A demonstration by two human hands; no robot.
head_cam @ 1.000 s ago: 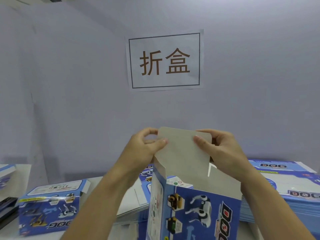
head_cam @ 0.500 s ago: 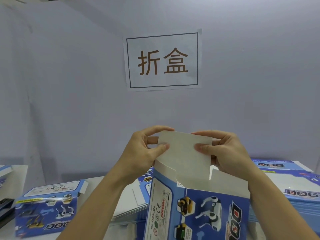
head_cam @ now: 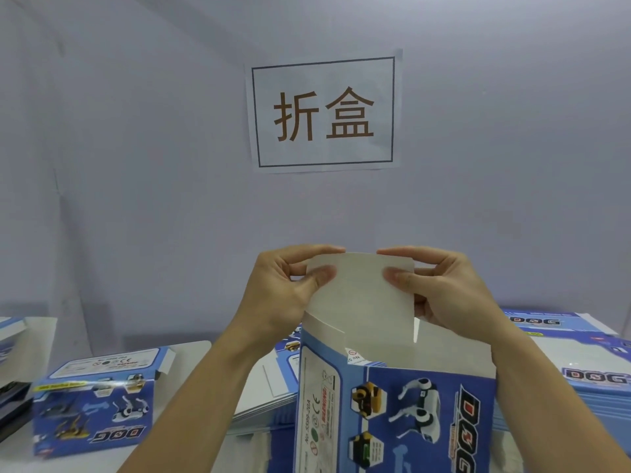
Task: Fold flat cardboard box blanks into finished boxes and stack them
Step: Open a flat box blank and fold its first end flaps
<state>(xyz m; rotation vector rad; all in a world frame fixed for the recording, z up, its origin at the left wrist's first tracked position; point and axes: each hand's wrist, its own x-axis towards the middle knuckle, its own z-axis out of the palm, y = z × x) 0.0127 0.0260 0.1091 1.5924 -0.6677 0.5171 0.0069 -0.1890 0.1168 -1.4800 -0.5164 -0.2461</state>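
A blue printed "DOG" cardboard box [head_cam: 409, 411] stands upright in front of me, opened into a tube with its top end open. Its grey top flap [head_cam: 362, 295] sticks up and leans toward me. My left hand [head_cam: 290, 295] pinches the flap's left edge, thumb in front and fingers curled over the top. My right hand [head_cam: 440, 291] pinches the right edge the same way. A folded box [head_cam: 95, 401] of the same print lies on the table at the left.
A pile of flat box blanks [head_cam: 594, 367] sits at the right, and more blanks [head_cam: 273, 384] lie behind the held box. A white table [head_cam: 191, 356] carries everything. A paper sign [head_cam: 324, 110] hangs on the wall ahead. A dark object [head_cam: 10, 404] lies at the far left edge.
The top flap has bent over toward me, its upper edge lower than before. Both hands' fingers have come over the flap's top edge. The box has shifted slightly right.
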